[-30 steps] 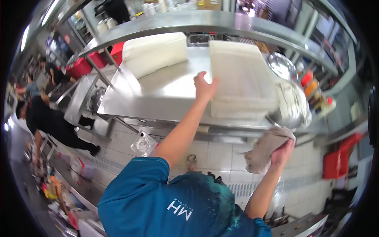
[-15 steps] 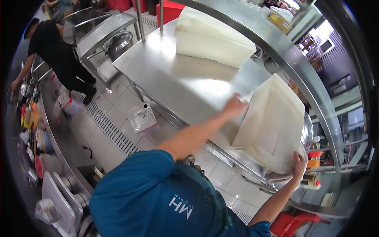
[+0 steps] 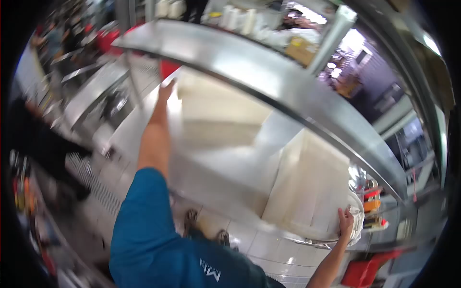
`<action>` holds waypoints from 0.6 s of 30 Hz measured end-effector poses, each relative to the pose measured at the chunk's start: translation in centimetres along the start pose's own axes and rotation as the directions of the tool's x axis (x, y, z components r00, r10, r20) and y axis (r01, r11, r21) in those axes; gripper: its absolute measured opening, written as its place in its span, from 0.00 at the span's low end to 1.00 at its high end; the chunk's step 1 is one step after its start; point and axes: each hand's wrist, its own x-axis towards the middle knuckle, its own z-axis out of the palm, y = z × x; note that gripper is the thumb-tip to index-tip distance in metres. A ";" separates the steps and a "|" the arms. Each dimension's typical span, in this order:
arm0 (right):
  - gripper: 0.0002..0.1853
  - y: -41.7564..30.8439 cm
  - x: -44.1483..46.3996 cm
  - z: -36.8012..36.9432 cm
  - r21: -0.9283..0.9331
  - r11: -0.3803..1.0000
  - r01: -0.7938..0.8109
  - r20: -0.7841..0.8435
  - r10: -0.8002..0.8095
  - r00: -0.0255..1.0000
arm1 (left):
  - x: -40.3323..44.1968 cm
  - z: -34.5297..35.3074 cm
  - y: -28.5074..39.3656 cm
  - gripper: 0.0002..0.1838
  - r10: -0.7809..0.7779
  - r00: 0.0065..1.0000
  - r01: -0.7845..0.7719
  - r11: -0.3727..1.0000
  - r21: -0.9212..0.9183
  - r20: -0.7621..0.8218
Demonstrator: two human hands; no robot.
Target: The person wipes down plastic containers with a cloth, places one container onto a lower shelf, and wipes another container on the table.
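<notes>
My left hand (image 3: pixel 166 89), blurred, reaches with fingers stretched out to the left end of a long off-white plastic container (image 3: pixel 218 105). Whether it touches the container is unclear. My right hand (image 3: pixel 345 223) is at the near right corner of a second off-white plastic container (image 3: pixel 307 185), its fingers bent on the edge. A crumpled white cloth (image 3: pixel 356 225) lies against this hand on its right side. Both containers rest on a steel table (image 3: pixel 216 175).
A steel shelf (image 3: pixel 230 53) runs above the table's far side. A cardboard box (image 3: pixel 301 50) stands beyond it. A red plastic thing (image 3: pixel 367 269) is at lower right. On the left, a person in dark clothes (image 3: pixel 38 139) stands by a counter with several utensils.
My left hand has moved from beside the nearer container to the far container's left end. My right hand stays at the nearer container's corner. The view has turned and blurred.
</notes>
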 end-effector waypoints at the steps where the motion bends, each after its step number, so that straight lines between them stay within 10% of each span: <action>1: 0.39 0.5 0.5 0.6 0.037 0.998 -0.044 -0.070 0.047 0.996 | 0.4 -0.3 1.1 0.34 0.143 0.979 -0.117 0.977 -0.176 0.146; 4: 0.40 0.2 -1.8 1.0 -0.059 0.998 0.039 -0.185 -0.050 0.982 | -1.7 0.1 7.6 0.34 -0.308 0.890 0.293 0.951 0.095 0.335; 6: 0.40 -3.3 -3.6 0.2 -0.075 0.997 -0.017 -0.129 0.008 0.992 | 4.4 3.7 -0.2 0.28 0.006 0.841 0.137 0.965 -0.224 0.541; 7: 0.40 -3.3 -3.8 0.2 -0.071 0.996 -0.050 -0.134 0.040 0.990 | 2.0 3.2 1.8 0.26 -0.087 0.801 0.428 0.776 -0.463 0.593; 13: 0.28 -1.3 -4.0 4.1 -0.030 0.988 0.149 -0.332 -0.151 0.931 | -4.5 -0.1 2.7 0.22 -0.138 0.758 0.527 0.704 -0.475 0.637; 18: 0.24 -5.4 -5.8 3.0 0.113 0.992 0.052 -0.129 -0.037 0.991 | -15.2 -12.6 0.0 0.28 -0.221 0.864 0.473 0.663 -0.580 0.452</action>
